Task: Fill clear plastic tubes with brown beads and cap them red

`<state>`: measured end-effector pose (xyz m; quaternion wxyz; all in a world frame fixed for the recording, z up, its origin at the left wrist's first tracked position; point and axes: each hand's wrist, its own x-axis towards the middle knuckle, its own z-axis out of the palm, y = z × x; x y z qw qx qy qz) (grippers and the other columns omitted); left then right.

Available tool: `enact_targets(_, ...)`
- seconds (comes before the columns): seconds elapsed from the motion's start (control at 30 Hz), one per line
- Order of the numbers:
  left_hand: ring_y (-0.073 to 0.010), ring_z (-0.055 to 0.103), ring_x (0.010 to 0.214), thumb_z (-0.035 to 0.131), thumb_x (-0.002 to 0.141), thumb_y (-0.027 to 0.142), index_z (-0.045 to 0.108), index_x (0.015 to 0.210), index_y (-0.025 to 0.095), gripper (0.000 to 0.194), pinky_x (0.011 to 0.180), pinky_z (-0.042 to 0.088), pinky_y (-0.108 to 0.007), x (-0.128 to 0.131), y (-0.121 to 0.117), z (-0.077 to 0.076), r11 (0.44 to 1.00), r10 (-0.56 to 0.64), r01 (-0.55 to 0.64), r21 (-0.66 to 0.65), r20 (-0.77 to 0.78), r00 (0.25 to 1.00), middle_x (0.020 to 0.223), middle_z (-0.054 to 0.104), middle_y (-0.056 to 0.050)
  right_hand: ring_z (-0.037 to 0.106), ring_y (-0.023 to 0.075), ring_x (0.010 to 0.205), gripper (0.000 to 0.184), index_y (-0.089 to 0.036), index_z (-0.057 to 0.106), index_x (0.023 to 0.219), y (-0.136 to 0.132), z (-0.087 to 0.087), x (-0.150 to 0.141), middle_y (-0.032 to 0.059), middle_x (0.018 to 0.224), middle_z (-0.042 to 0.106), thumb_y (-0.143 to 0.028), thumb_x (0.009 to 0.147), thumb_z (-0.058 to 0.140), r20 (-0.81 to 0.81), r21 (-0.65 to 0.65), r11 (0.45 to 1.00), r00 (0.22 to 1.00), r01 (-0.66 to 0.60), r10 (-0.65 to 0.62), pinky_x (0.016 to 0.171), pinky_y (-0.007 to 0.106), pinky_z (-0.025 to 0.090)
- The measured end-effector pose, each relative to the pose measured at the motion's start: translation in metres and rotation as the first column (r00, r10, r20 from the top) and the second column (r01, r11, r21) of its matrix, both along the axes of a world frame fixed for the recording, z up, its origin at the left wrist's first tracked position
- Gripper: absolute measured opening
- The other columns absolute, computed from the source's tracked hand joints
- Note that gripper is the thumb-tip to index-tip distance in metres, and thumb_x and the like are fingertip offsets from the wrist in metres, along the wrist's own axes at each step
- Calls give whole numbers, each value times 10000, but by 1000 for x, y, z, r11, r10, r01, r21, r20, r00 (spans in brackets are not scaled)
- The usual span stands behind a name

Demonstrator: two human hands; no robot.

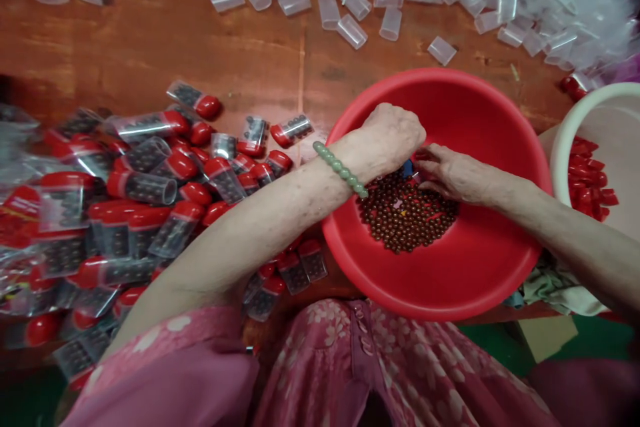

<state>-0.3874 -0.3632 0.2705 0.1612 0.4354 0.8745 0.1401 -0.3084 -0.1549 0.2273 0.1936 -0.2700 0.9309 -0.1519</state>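
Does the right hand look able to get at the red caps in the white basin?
Probably yes: the right hand is over the red plastic basin, right beside the white basin holding the red caps; only their rims lie between.

A pink blouse (310,373) fills the bottom of the frame, printed with paler blossoms, with a narrow buttoned placket (361,333) down its centre and a loose sleeve (170,353) at lower left. Pale green beads (340,169) (jade, perhaps) circle the left wrist (367,150).
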Motion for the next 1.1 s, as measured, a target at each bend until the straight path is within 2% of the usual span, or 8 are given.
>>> enact_targets(0.13,-369,674,1223,537,903,11,751,1017,80,252,1095,483,-536,1,-4,9,998,-54,55,-20,7,998,1056,740,-122,653,271,989,337,-284,691,1239,-3,3,5,125,1275,628,-419,966,546,2,94,996,1000,3,-3,831,412,573)
enact_targets(0.33,-359,678,1236,466,907,-39,754,1153,72,395,1023,508,-425,9,-7,29,987,-41,36,-158,-28,999,1173,747,-198,607,311,1007,393,-147,713,1133,-17,15,-2,224,1244,573,-367,1025,406,-22,197,980,1000,16,-12,860,450,521)
enact_targets(0.47,-346,669,1257,428,928,-32,765,1172,121,443,1020,507,-410,14,-10,34,988,-45,37,-151,-44,998,1240,742,-188,570,304,947,368,-188,747,1157,-28,13,-1,203,1246,566,-345,1002,453,-87,312,941,990,129,-107,813,455,485)
enact_targets(0.57,-362,657,1276,400,930,-37,754,1214,120,480,1026,508,-437,17,-13,38,986,-66,56,-155,-59,996,1292,724,-204,557,326,1001,364,-176,741,1197,-36,11,7,214,1253,575,-270,980,464,-127,377,917,988,126,-84,837,468,472)
enact_targets(0.73,-377,607,1346,413,941,-60,723,1278,81,480,1083,470,-452,18,-15,43,988,-34,33,-150,-4,999,1372,679,-226,523,367,1184,405,-156,630,1342,-37,5,14,193,1288,637,-204,978,459,-150,369,925,988,87,-33,991,538,462)
enact_targets(0.9,-364,593,1364,382,978,-35,693,1298,30,451,1078,462,-419,17,-16,44,982,-63,60,-180,-15,998,1345,677,-256,537,390,1238,495,-136,510,1457,-14,-4,6,242,1477,513,-295,988,517,-198,301,943,976,146,-88,1022,576,475)
enact_targets(0.97,-353,617,1335,379,978,-31,701,1284,52,452,1051,473,-406,17,-15,43,979,-70,63,-195,-31,997,1324,692,-240,546,400,1238,526,-100,518,1422,-6,-4,3,261,1486,481,-337,955,574,-229,286,943,968,169,-104,1020,579,493)
enact_targets(1.1,-348,643,1300,365,962,-47,709,1249,58,460,1007,494,-395,16,-14,42,970,-97,81,-231,-59,993,1291,706,-229,597,357,1099,335,-93,660,1134,-2,4,0,273,1388,525,-352,976,517,-182,337,933,981,123,-63,929,524,540)
